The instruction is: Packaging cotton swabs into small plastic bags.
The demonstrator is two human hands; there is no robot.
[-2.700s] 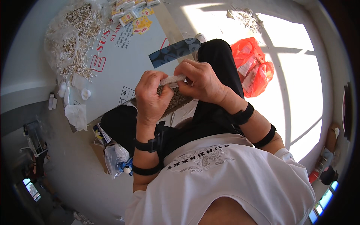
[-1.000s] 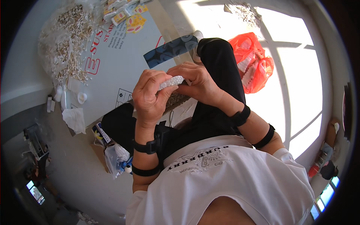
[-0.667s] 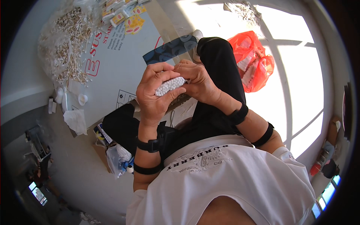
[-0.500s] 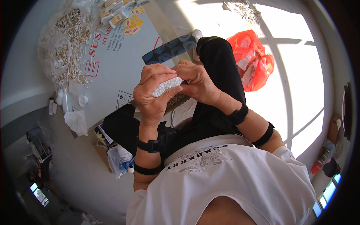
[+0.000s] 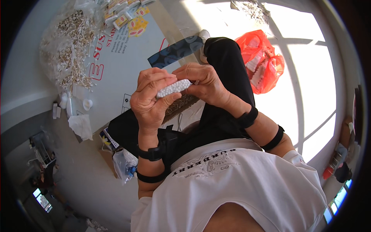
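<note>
Between my two hands, above my lap, is a bundle of cotton swabs (image 5: 172, 89) with its packed white tips facing up. My left hand (image 5: 148, 98) pinches it between thumb and fingers along its left part. At its right end my right hand (image 5: 203, 82) closes with bent fingers and thumb; what those fingertips grip there is partly hidden. Whether a wrapper surrounds the bundle is hard to make out. Below the hands, an open box (image 5: 181, 106) of loose swabs is partly covered by them.
On the grey-white board (image 5: 116, 73) at left lies a clear bag of loose swabs (image 5: 71, 42). Several small yellow-and-white packs (image 5: 125, 15) sit at its far end. A red plastic bag (image 5: 266, 71) stands on the floor at right. A white tissue (image 5: 80, 125) lies near the board's edge.
My left hand has shifted slightly left and its fingers have loosened around the swab bundle. The right hand's fingers have moved a little along its end.
</note>
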